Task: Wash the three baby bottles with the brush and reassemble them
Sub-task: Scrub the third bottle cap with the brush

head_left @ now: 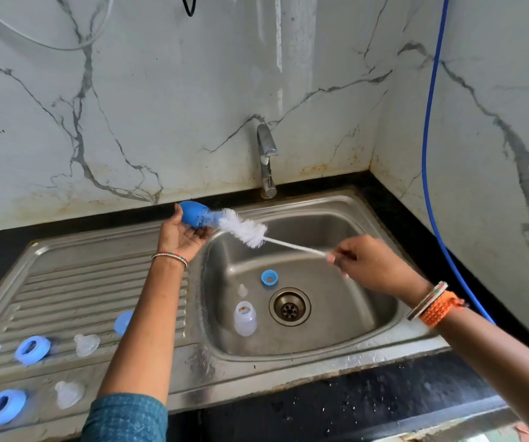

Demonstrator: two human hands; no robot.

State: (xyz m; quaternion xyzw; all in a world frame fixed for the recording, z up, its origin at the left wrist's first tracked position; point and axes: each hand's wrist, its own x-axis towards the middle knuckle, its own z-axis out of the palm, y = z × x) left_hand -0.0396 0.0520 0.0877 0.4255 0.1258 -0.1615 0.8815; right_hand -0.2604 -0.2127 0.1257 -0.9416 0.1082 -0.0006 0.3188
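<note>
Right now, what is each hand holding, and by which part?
The left hand grips the blue bottle around its body; the right hand pinches the brush by its handle end.

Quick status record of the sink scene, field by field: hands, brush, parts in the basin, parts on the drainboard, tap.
left hand: holds blue bottle cap over sink edge
right hand: grips bottle brush by its handle, bristles at the cap
basin: clear bottle, nipple, blue ring, near drain
drainboard: two blue rings, two nipples visible
tap: no water seen
</note>
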